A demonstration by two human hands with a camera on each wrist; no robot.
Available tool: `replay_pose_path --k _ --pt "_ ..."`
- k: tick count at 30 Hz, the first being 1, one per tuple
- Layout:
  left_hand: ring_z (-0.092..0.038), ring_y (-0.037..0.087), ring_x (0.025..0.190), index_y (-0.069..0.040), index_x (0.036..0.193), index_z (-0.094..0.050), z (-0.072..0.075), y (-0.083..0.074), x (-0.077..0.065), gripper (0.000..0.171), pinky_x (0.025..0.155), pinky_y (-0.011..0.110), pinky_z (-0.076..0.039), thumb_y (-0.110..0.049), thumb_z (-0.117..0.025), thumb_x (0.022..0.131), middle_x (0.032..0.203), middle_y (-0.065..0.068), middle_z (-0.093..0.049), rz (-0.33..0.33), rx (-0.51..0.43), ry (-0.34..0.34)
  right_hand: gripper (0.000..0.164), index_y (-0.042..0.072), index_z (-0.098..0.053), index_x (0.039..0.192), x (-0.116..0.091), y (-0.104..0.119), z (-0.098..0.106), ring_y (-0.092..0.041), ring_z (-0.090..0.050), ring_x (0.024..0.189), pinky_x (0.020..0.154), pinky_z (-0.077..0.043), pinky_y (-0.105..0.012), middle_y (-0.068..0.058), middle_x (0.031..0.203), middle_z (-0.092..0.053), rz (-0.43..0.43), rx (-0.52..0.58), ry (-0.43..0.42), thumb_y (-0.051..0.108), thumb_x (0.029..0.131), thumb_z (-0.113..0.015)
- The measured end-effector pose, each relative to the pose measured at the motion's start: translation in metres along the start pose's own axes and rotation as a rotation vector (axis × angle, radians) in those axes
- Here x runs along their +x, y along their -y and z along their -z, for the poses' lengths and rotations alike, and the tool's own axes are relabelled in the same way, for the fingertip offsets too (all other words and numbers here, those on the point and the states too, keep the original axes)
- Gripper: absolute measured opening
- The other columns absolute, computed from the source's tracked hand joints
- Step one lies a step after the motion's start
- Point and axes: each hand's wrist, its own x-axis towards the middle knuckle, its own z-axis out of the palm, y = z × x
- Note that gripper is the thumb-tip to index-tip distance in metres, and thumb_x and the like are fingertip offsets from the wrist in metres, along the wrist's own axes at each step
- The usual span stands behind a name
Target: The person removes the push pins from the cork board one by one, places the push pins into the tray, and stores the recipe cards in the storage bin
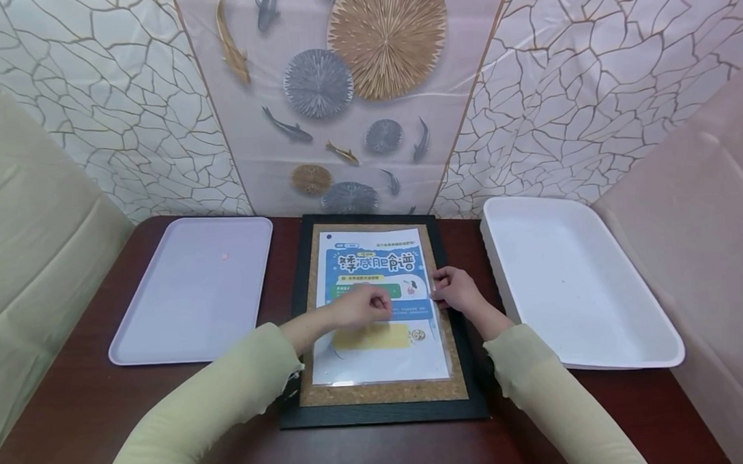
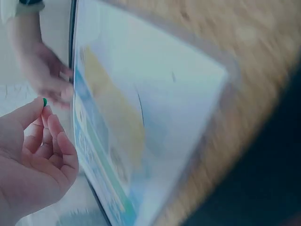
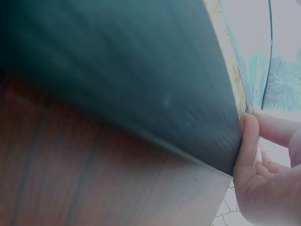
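Note:
A printed sheet (image 1: 376, 365) in a clear plastic cover lies on a cork board (image 1: 383, 393) with a black frame (image 1: 384, 414). A dark round pin (image 1: 329, 237) sits at the sheet's top left corner. Above the sheet's middle, my left hand (image 1: 363, 306) pinches a small green pushpin (image 2: 44, 101) between thumb and forefinger; only its rounded green end shows. At the right edge of the sheet, my right hand (image 1: 458, 290) pinches the border between thumb and forefinger, close to the frame. The right wrist view shows those fingertips (image 3: 250, 123) at the sheet's edge.
To the left lies a shallow white tray (image 1: 196, 299) with a tiny pink bit (image 1: 225, 256) on it. A deeper white tub (image 1: 588, 286) stands on the right. Behind the dark wooden table (image 1: 231, 448) hangs a patterned cloth (image 1: 369, 170).

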Motion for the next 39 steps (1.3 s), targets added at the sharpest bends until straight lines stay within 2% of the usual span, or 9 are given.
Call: replay_pose_path --k 8,15,20,25,34,39 --pt "-0.052 0.012 0.074 -0.006 0.090 -0.064 0.037 0.026 -0.014 0.008 0.066 0.021 -0.042 -0.013 -0.061 0.088 0.082 0.004 -0.060 0.050 0.002 -0.142 0.041 0.000 -0.047 0.126 0.000 0.000 0.001 -0.019 -0.059 0.077 0.068 -0.054 -0.027 -0.014 0.093 -0.056 0.005 -0.004 0.002 0.005 0.088 -0.061" --pt "-0.053 0.016 0.080 -0.007 0.092 -0.064 0.061 0.051 -0.028 0.010 0.067 0.024 -0.043 -0.016 -0.059 0.090 0.087 0.007 -0.059 0.132 0.011 -0.281 0.041 -0.001 -0.048 0.126 0.000 0.000 0.001 -0.019 -0.058 0.077 0.066 -0.054 -0.027 -0.013 0.092 -0.055 0.008 0.000 -0.001 0.004 0.088 -0.061" --pt "-0.054 0.018 0.077 -0.005 0.092 -0.064 0.078 0.074 -0.039 0.013 0.066 0.025 -0.042 -0.017 -0.059 0.090 0.086 0.009 -0.061 0.182 0.043 -0.360 0.040 -0.001 -0.048 0.126 0.000 0.000 0.000 -0.019 -0.058 0.077 0.067 -0.054 -0.027 -0.013 0.091 -0.055 0.012 0.002 0.000 0.004 0.088 -0.061" --pt "-0.052 0.018 0.075 0.001 0.092 -0.062 0.095 0.098 -0.053 0.015 0.063 0.025 -0.041 -0.014 -0.058 0.090 0.086 0.013 -0.062 0.201 0.083 -0.427 0.040 0.000 -0.048 0.126 0.000 0.000 0.001 -0.019 -0.058 0.077 0.066 -0.054 -0.026 -0.013 0.091 -0.055 0.007 -0.002 -0.001 0.004 0.088 -0.061" --pt "-0.047 0.006 0.063 0.008 0.087 -0.063 0.117 0.126 -0.077 0.015 0.058 0.022 -0.040 -0.007 -0.061 0.086 0.075 0.014 -0.064 0.195 0.131 -0.567 0.041 -0.001 -0.048 0.126 -0.001 0.000 0.001 -0.019 -0.058 0.077 0.067 -0.054 -0.026 -0.013 0.091 -0.055 0.010 -0.002 0.001 0.004 0.088 -0.061" --pt "-0.047 0.004 0.060 0.009 0.089 -0.063 0.126 0.138 -0.089 0.017 0.057 0.021 -0.040 -0.008 -0.060 0.086 0.075 0.014 -0.065 0.255 0.133 -0.594 0.041 -0.001 -0.048 0.127 -0.001 0.000 0.000 -0.019 -0.058 0.078 0.067 -0.054 -0.027 -0.013 0.092 -0.055 0.014 0.003 -0.001 0.004 0.088 -0.061"
